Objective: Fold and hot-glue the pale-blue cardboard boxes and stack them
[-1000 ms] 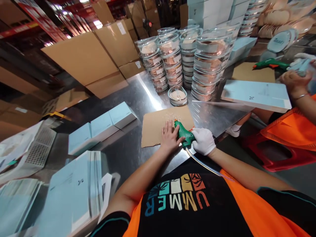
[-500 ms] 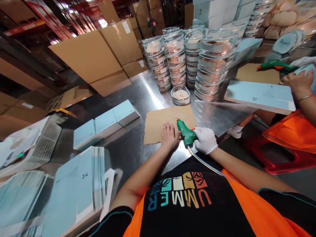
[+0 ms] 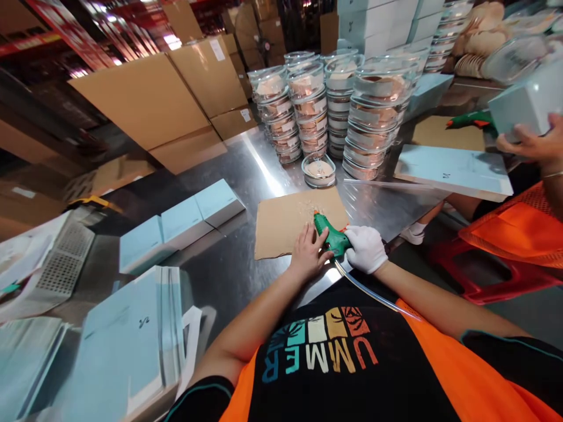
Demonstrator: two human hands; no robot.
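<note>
A green hot glue gun [image 3: 331, 235] with an orange nozzle lies over a piece of brown cardboard [image 3: 277, 228], its tip near stringy clear glue. My right hand [image 3: 368, 248], in a white glove, is closed around the handle. A clear glue stick [image 3: 367, 291] trails from the gun's rear toward my shirt. My bare left hand [image 3: 308, 253] is beside the gun, fingers apart, with its fingertips and thumb at the gun's left side. Whether they press on it I cannot tell. Just beyond the cardboard stands a single clear round container [image 3: 319, 170] with a pale insert.
Tall stacks of clear containers [image 3: 365, 129] rise behind the cardboard. Light blue boxes [image 3: 182, 218] line the left, with flat blue cartons [image 3: 127, 340] nearer me. At right, a co-worker's hand [image 3: 539, 143] holds a blue box [image 3: 523, 99] above a red stool [image 3: 484, 275].
My left hand has shifted slightly right, its fingers coming up against the glue gun. My right hand keeps its grip. The co-worker has raised a blue box. The view has turned slightly.
</note>
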